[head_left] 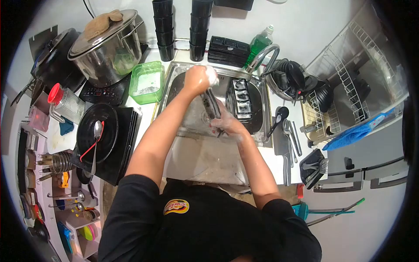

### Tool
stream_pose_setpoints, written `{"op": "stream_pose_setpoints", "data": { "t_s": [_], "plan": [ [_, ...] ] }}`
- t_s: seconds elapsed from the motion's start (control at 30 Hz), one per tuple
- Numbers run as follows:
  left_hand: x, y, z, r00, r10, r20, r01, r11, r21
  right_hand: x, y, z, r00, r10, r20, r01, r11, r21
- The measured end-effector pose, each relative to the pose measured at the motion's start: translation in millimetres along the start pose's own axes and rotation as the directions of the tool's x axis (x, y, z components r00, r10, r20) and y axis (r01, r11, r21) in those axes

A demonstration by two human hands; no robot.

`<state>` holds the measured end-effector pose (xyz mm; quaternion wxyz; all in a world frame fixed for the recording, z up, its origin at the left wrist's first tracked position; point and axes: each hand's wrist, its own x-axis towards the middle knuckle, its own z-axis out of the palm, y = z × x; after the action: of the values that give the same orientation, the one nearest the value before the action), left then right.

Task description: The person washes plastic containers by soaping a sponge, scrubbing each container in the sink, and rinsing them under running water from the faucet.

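Observation:
Over the sink [185,126], a narrow black tray [210,104], tilted and wet with suds, spans the space between my hands. My right hand [229,123] grips its lower end, with soap on the fingers and wrist. At the upper end, my left hand [197,81] is closed around a white foamy lump [212,76]; whether a sponge lies under the foam I cannot tell. Just right of the tray, a soapy black compartment holder [241,98] stands in the basin. The faucet [265,54] arches at the basin's back right corner.
At left are a green tub [146,83], a steel pot [107,52] and black plates [97,131]. Behind the sink stand stacked black cups [163,30], black holders [229,51] and a green soap bottle [260,43]. Cutlery [291,137] and a dish rack [336,83] occupy the right.

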<state>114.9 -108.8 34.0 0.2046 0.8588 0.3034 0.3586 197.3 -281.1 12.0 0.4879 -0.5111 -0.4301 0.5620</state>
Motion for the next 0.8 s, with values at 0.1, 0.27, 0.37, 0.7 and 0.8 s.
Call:
{"op": "stream_pose_setpoints", "data": {
  "t_s": [0.1, 0.27, 0.37, 0.7, 0.8],
  "plan": [
    [-24.8, 23.4, 38.2, 0.982, 0.142, 0.126, -0.181, 0.903, 0.39, -3.1, -9.5, -0.1, 0.998, 0.043, -0.042, -0.038, 0.993, 0.116],
    [-21.4, 22.9, 16.8, 0.992, 0.052, -0.119, -0.033, 0.988, 0.152, -14.6, -10.8, -8.9, 0.984, 0.178, -0.016, -0.178, 0.984, 0.017],
    [9.8, -16.3, 16.3, 0.942, -0.2, 0.269, 0.273, 0.924, -0.268, -18.8, -13.8, 0.6, 0.999, 0.034, 0.024, -0.038, 0.98, 0.197],
    [-34.4, 2.8, 15.8, 0.937, -0.108, 0.333, 0.341, 0.074, -0.937, 17.4, 1.2, 6.9, 0.879, -0.193, -0.437, 0.157, 0.981, -0.117],
    [-49.8, 24.7, 17.3, 0.844, -0.2, 0.497, 0.473, -0.155, -0.867, 42.5, 26.6, -16.0, 0.804, -0.293, -0.517, 0.212, 0.954, -0.211]
  ]
}}
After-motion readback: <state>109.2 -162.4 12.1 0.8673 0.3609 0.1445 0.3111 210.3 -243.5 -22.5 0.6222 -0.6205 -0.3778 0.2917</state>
